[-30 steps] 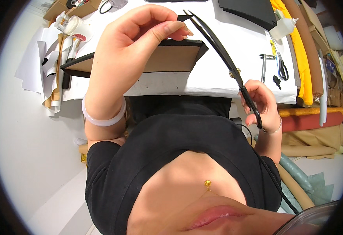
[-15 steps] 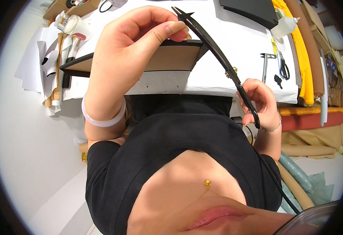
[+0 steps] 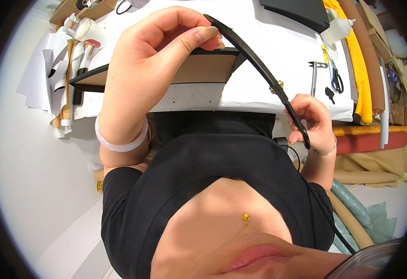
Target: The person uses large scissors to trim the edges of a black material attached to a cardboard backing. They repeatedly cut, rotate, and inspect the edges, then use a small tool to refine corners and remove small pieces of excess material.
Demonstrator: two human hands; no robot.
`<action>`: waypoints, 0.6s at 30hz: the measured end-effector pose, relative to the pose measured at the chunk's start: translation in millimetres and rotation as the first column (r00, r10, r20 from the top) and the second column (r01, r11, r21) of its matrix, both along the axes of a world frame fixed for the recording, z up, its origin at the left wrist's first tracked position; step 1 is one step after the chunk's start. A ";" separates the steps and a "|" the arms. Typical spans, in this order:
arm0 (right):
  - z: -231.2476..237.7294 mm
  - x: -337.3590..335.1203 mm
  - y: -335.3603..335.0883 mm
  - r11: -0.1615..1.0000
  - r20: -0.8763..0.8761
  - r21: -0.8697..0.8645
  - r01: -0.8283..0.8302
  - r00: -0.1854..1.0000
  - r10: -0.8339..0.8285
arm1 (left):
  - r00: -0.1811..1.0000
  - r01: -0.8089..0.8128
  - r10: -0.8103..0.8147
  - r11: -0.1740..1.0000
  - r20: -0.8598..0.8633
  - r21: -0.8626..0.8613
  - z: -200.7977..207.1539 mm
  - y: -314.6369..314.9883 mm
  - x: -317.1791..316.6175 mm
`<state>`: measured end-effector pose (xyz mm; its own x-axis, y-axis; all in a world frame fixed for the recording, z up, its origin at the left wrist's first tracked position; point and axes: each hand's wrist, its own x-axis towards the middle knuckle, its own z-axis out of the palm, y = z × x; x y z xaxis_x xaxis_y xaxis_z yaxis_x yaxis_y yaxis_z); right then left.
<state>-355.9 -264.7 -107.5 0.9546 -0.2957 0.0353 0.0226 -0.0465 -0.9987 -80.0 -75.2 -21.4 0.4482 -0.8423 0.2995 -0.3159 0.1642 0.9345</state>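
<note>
My right hand (image 3: 314, 120) is wrapped round the handles of long black scissors (image 3: 254, 55) with a brass pivot. Their blades slant up and left over the table, pressed together, and the tips reach the fingers of my left hand (image 3: 166, 44). Thumb and fingers of that hand are pinched beside the tips; what they hold is hidden, though a small dark edge shows along the blade there. Beneath the left hand stands a black-edged board piece (image 3: 198, 69) with a tan inner face, partly covered by my wrist.
The white-covered table (image 3: 277, 42) bears a black panel (image 3: 296, 14), a squeeze bottle (image 3: 337, 31), small scissors (image 3: 337, 81) and a caliper (image 3: 315, 76) on the right. A jar (image 3: 91, 32) and paper rolls are at left. Yellow material (image 3: 354, 69) lines the right edge.
The scissor blades, slightly apart at the tips before, have come together. The small dark point between them no longer stands out. My right hand has shifted slightly right; my left stays nearly still.
</note>
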 end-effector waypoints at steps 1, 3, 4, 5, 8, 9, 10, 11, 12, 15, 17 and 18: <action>1.0 -0.4 0.1 1.000 0.006 -0.010 0.008 1.000 -0.008 | 1.000 0.002 -0.002 1.000 0.008 0.004 0.2 -0.1 -0.1; 2.1 -1.6 -1.0 1.000 -0.001 -0.025 0.012 1.000 -0.012 | 1.000 -0.017 0.017 1.000 -0.003 0.003 -3.5 0.6 1.8; 2.4 -2.1 -1.4 0.999 -0.005 -0.033 0.014 1.000 -0.014 | 1.000 -0.027 0.027 1.000 -0.009 0.002 -4.8 0.8 2.8; 2.0 -2.0 -1.6 0.999 -0.002 -0.033 0.014 1.000 -0.015 | 1.000 -0.023 0.023 1.000 -0.004 0.003 -4.9 0.9 3.4; 0.6 -1.7 -2.2 0.999 0.003 -0.035 0.012 1.000 -0.012 | 1.000 -0.020 0.020 1.000 0.004 0.007 -4.9 1.2 3.7; 0.3 -1.7 -2.5 0.999 0.001 -0.038 0.010 1.000 -0.009 | 1.000 -0.024 0.024 1.000 0.003 0.008 -4.6 1.2 2.9; 0.0 -1.8 -2.7 0.999 -0.001 -0.040 0.007 1.000 -0.007 | 1.000 -0.027 0.027 1.000 0.002 0.010 -4.2 1.3 2.3; -0.1 -2.1 -2.9 0.999 -0.005 -0.035 0.008 1.000 -0.008 | 0.999 -0.031 0.031 0.999 -0.006 0.014 -3.8 1.2 1.6; -0.2 -2.5 -3.0 1.000 -0.010 -0.029 0.009 1.000 -0.009 | 0.999 -0.035 0.035 0.999 -0.015 0.018 -3.3 1.2 0.9; -0.3 -1.9 -2.3 1.000 -0.008 -0.017 0.015 1.000 -0.015 | 0.999 -0.041 0.042 0.999 -0.022 0.017 -2.9 1.1 -0.6; -0.4 -1.2 -2.1 1.000 -0.001 -0.008 0.018 1.000 -0.018 | 0.999 -0.044 0.044 0.999 -0.021 0.011 -2.7 1.2 -0.8; -0.6 -0.9 -2.2 1.000 0.002 -0.001 0.018 1.000 -0.018 | 0.999 -0.045 0.045 0.999 -0.021 0.007 -2.5 1.3 -0.8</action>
<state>-356.8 -266.9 -108.2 0.9490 -0.3130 0.0378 0.0239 -0.0483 -0.9985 -80.8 -73.9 -23.9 0.4921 -0.8230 0.2837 -0.3030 0.1436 0.9421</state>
